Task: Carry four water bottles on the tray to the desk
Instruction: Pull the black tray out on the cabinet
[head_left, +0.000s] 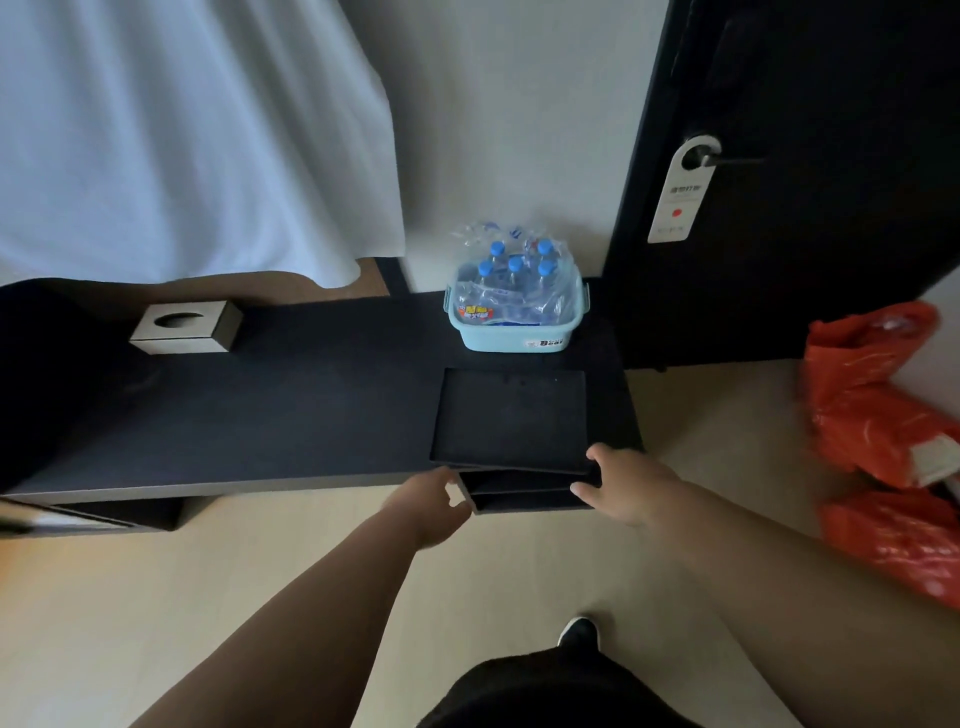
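Note:
A flat black tray (511, 415) lies on the right end of the low black desk (260, 405), its near edge sticking out past the desk's front. My right hand (626, 488) clasps the tray's near right corner, thumb on top and fingers underneath. My left hand (431, 506) has its fingers curled at the near left corner. Just behind the tray stands a light blue basket (514, 335) holding several water bottles (514, 273) with blue caps, still in torn plastic wrap. Nothing lies on the tray.
A silver tissue box (184, 327) sits on the desk's left part. White bedding (182, 140) hangs behind it. A dark door (810, 182) with a hanger tag stands at the right, and orange plastic bags (883, 431) lie on the floor beside the desk.

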